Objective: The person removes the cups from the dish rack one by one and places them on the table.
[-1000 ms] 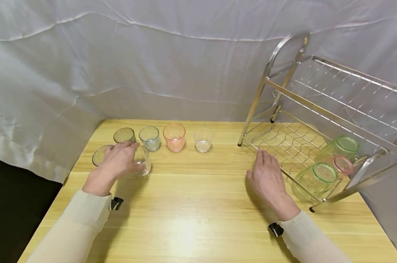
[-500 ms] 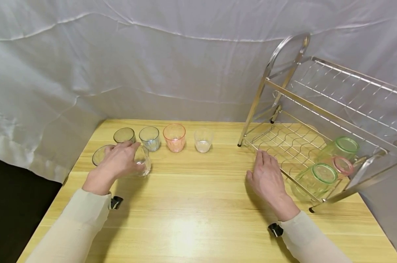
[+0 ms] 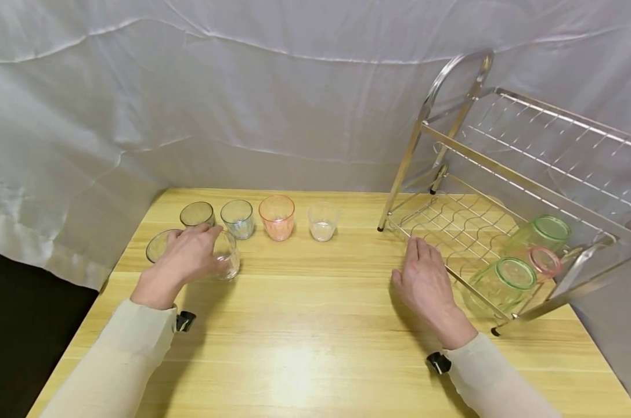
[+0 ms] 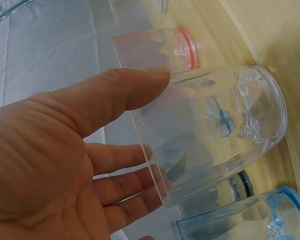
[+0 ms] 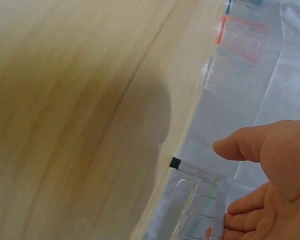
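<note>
My left hand (image 3: 186, 260) grips an upright clear glass (image 3: 230, 255) at the left of the table. In the left wrist view, the thumb lies on one side of this clear glass (image 4: 215, 115) near the rim, with fingers on the far side. Beside it are a glass (image 3: 157, 246) partly hidden by the hand, a dark-rimmed glass (image 3: 196, 213) and a bluish glass (image 3: 238, 220). My right hand (image 3: 427, 284) has its fingers extended at the front lower edge of the metal rack (image 3: 401, 174), holding nothing. In the right wrist view, its fingertips meet the rack's rail.
A pink glass (image 3: 277, 219) and another clear glass (image 3: 323, 223) stand along the back of the wooden table (image 3: 315, 325). On the rack's lower shelf, two green glasses (image 3: 503, 284) and a pink glass (image 3: 545, 263) sit upside down at the right end. Grey cloth (image 3: 294, 104) hangs behind.
</note>
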A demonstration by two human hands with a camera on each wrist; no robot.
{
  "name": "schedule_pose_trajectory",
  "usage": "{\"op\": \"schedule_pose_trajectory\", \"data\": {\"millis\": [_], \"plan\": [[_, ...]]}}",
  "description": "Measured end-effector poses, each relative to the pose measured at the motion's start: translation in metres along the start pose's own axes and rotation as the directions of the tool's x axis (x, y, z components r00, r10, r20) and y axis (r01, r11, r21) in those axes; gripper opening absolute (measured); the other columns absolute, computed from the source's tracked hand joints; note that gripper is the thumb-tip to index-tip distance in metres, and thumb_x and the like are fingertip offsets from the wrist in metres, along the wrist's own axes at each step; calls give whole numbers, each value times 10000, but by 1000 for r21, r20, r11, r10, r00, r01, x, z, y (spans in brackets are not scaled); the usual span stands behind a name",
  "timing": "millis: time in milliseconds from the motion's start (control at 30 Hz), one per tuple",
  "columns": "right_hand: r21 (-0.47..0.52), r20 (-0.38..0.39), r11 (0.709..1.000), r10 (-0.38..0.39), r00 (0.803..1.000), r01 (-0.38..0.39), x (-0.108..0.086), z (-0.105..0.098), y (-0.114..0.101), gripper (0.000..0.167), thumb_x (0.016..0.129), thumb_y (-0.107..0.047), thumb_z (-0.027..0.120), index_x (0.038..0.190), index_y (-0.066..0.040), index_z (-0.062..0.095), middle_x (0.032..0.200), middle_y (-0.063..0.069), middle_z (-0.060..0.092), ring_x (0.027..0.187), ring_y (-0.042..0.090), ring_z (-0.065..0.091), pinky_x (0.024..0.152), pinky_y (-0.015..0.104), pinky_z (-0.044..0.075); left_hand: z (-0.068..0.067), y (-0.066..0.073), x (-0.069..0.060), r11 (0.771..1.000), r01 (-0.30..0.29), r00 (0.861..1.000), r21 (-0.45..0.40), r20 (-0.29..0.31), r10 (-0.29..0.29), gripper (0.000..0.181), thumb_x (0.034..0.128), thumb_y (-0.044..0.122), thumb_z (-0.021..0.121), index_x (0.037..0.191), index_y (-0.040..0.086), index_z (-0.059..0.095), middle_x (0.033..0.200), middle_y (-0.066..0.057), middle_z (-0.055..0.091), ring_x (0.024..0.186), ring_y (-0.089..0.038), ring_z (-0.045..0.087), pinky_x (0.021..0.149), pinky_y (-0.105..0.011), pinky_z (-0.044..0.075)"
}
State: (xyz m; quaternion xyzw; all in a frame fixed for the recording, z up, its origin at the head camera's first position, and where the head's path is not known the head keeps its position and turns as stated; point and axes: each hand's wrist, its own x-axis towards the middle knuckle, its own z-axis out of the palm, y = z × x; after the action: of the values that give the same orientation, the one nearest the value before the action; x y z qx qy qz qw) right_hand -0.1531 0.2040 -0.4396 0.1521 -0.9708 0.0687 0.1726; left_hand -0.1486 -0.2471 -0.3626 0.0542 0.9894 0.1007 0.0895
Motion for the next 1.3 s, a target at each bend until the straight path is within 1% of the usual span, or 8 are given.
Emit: {"op": "schedule_pose_trajectory", "data": {"millis": [133, 333, 500, 667, 800, 933, 1133, 1300], "plan": [[50, 103, 997, 49, 993, -55, 2, -5, 0, 769, 957, -218, 696, 1475, 246, 367, 1488, 443, 447, 1392, 574, 449, 1223, 638, 332, 1, -1, -1, 1000, -1, 1000, 3, -6, 1, 901, 885, 407, 808, 1582, -8, 416, 1607, -333, 395, 1476, -546, 363, 1119, -778, 276], [121, 237, 980, 129, 963, -161, 5, -24, 0, 802, 1016, -278, 640, 1547, 205, 283, 1585, 426, 322, 1439, 617, 338, 1227, 697, 268, 4, -3, -1, 1000, -12, 1000, -2, -17, 12, 905, 886, 406, 809, 1581, -15, 411, 1600, -331, 406, 1473, -544, 368, 1134, -789, 258], [130, 215, 974, 154, 964, -184, 6, -56, 7, 772, 1027, -284, 623, 1550, 184, 303, 1595, 428, 293, 1443, 643, 296, 1208, 740, 250, 5, -3, -1, 1000, -22, 1000, -10, -22, 21, 906, 890, 397, 807, 1580, -30, 404, 1598, -343, 400, 1472, -555, 362, 1160, -790, 238], [64, 114, 981, 176, 978, -184, 5, -93, 27, 743, 1026, -307, 639, 1491, 208, 373, 1514, 471, 361, 1371, 675, 337, 1173, 760, 264, 5, -3, 0, 999, -36, 999, -33, -18, 36, 900, 896, 350, 809, 1571, -75, 391, 1584, -382, 387, 1455, -591, 359, 1202, -724, 293], [-3, 91, 972, 234, 968, -235, 1, -112, 46, 761, 1040, -359, 623, 1466, 224, 385, 1458, 494, 385, 1298, 714, 352, 1092, 814, 287, 4, -2, 0, 998, -29, 1000, -49, -8, 28, 906, 894, 337, 815, 1569, -87, 385, 1587, -390, 369, 1454, -601, 347, 1198, -712, 318], [-36, 137, 954, 301, 944, -299, -5, -119, 59, 807, 1054, -412, 593, 1476, 233, 353, 1435, 504, 363, 1248, 748, 336, 1000, 874, 287, 2, -1, 0, 999, -16, 1000, -48, 6, 16, 913, 895, 337, 817, 1576, -84, 378, 1601, -383, 354, 1466, -594, 334, 1196, -712, 321], [-22, 184, 937, 346, 920, -348, -14, -116, 69, 805, 1046, -397, 603, 1453, 249, 346, 1384, 532, 346, 1242, 770, 310, 1037, 866, 226, 1, 1, 1, 999, -13, 1000, -47, 19, 13, 917, 897, 336, 813, 1582, -82, 369, 1611, -377, 342, 1474, -583, 331, 1200, -703, 324], [-17, 239, 918, 388, 890, -396, -15, -111, 73, 820, 1027, -407, 627, 1479, 206, 325, 1406, 543, 311, 1221, 851, 242, 982, 918, 226, 1, 1, 1, 999, -8, 1000, -49, 25, 9, 921, 900, 335, 811, 1589, -76, 359, 1625, -376, 320, 1485, -583, 316, 1209, -701, 310]]}}
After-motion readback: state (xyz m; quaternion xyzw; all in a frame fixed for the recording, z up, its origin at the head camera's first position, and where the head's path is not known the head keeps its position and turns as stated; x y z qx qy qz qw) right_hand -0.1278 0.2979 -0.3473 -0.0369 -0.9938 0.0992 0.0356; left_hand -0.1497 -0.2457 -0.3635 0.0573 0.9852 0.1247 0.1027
